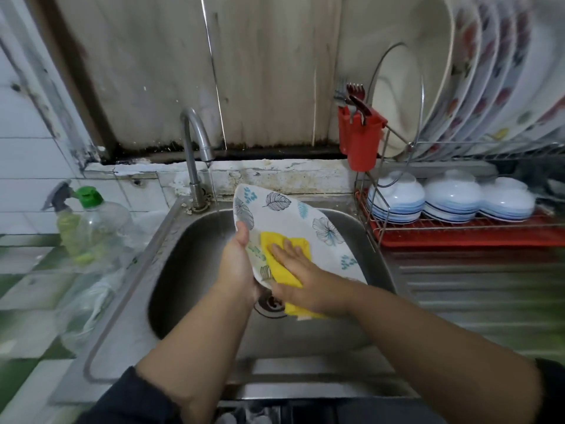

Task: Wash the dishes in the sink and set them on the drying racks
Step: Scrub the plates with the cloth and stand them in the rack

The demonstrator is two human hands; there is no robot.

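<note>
Leaf-patterned plate (290, 215), tilted over the sink (189, 270); left hand (237, 264) grips its rim, right hand (301, 270) presses a yellow cloth (282, 261) flat-fingered against it. Red cutlery holder (362, 142) contains forks; drying rack (458, 228) holds upturned bowls (452, 194).

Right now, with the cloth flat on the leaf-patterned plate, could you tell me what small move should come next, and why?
Probably slide the yellow cloth up toward the far rim of the plate. The right hand presses it flat on the near half only, while the left hand grips the near edge and holds the plate tilted over the sink. The far half looks unwiped, and the tap is running beside it.
</note>
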